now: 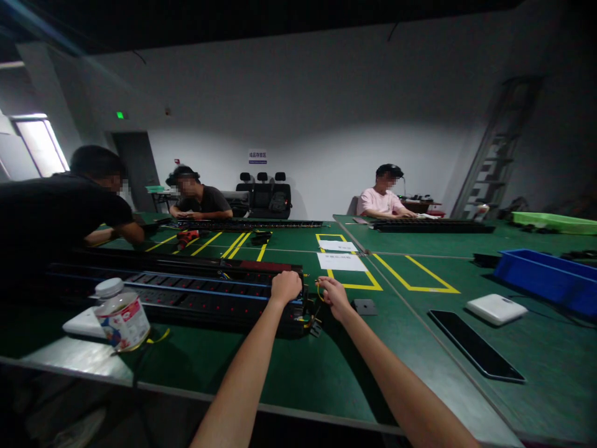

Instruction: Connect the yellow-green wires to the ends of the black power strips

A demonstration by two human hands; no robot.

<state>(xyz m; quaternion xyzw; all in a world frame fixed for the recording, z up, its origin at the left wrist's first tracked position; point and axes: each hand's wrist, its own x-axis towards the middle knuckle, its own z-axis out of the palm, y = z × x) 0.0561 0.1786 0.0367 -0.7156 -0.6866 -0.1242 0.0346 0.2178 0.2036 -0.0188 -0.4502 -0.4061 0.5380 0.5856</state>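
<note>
A long black rail assembly (196,292) with blue strips and small red dots lies across the green table. My left hand (286,286) rests closed over its right end, the fingers curled and partly hidden. Just to the right, my right hand (333,291) pinches a thin yellow wire (319,292) between thumb and fingers. Below the hands, a small grey metal connector piece (316,328) hangs at the assembly's end among more wires. Beside my right hand a dark flat plate (364,307) lies on the table.
A lidded jar (122,320) stands at front left. To the right lie a dark tablet (476,345), a white box (496,309) and a blue bin (545,280). Paper sheets (342,261) and a red power tool (188,239) are further back. Three other people sit or lean around the tables.
</note>
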